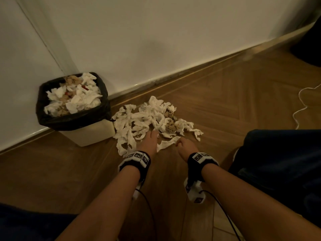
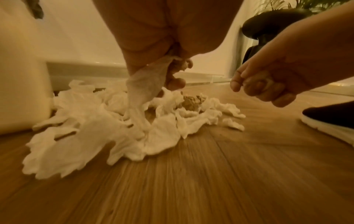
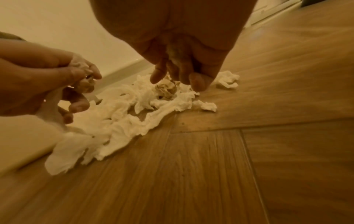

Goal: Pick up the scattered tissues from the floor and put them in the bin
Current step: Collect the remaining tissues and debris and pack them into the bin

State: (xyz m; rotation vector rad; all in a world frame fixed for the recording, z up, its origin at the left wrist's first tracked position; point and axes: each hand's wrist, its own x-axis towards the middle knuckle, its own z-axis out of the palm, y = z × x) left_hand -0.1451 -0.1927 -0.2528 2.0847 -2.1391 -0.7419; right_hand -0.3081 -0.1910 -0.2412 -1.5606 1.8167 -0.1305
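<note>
A heap of crumpled white tissues point(image 1: 145, 119) with some brown scraps lies on the wooden floor just right of the bin point(image 1: 90, 134). The bin is white with a black liner and is filled to its rim with tissues. My left hand point(image 1: 151, 136) is at the heap's near edge and grips a white tissue strip point(image 2: 145, 84) that trails down into the heap point(image 2: 114, 128). My right hand point(image 1: 182, 145) hovers at the heap's near right side, fingers curled round a small pale wad of tissue point(image 2: 256, 81). The right wrist view shows both hands, the right hand point(image 3: 178, 75) over the heap point(image 3: 124, 121) and the left hand point(image 3: 80, 84) beside it.
The bin stands in the corner against the white wall and skirting point(image 1: 191, 70). A white cable point(image 1: 302, 105) snakes over the floor at far right. My dark-clad knee point(image 1: 278, 162) and a shoe point(image 2: 329, 121) are close on the right. A dark plant pot point(image 2: 268, 25) stands further back.
</note>
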